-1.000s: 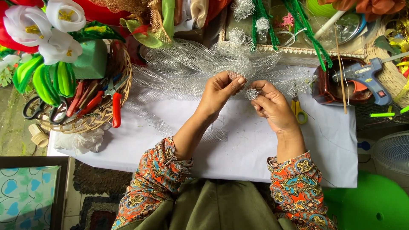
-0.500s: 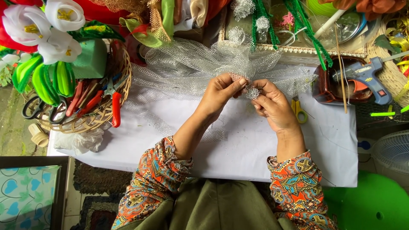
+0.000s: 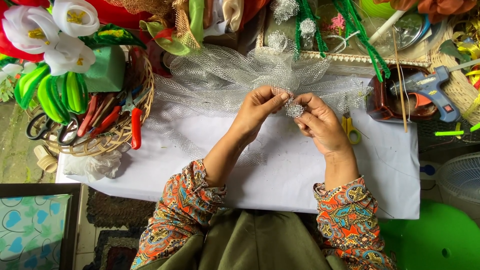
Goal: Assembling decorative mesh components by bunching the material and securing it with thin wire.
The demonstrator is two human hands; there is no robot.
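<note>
Seen from the head camera, a person in patterned orange sleeves works at a white worktop (image 3: 280, 175). The left hand (image 3: 260, 107) and the right hand (image 3: 320, 122) meet over the far middle of the worktop, both fingers curled tight in a pinch on one small gathered wad of silver mesh (image 3: 294, 107). The left thumb and forefinger close on the wad from the left; the right fingertips grip it from the right and below. The wad is the near end of a larger sheet of silver mesh netting (image 3: 225, 75) that billows along the far edge of the worktop and trails down toward the left forearm.

At the left edge of the worktop stands a wicker basket (image 3: 115, 137) holding red-handled pliers (image 3: 135, 125), black-handled scissors (image 3: 37, 132) and a block of green floral foam (image 3: 105, 70). White fabric flowers (image 3: 50, 30) and green loops of ribbon lie over the basket's far-left side.

Just right of the right hand, yellow-handled scissors (image 3: 350, 131) lie on the worktop, partly hidden by the hand. Toward the far-right corner a blue glue gun (image 3: 430, 87) rests across a brown dish (image 3: 385, 100). Green pipe cleaners (image 3: 360, 35) hang over a tray behind the mesh. A green stool (image 3: 435, 240) shows beyond the near-right corner.
</note>
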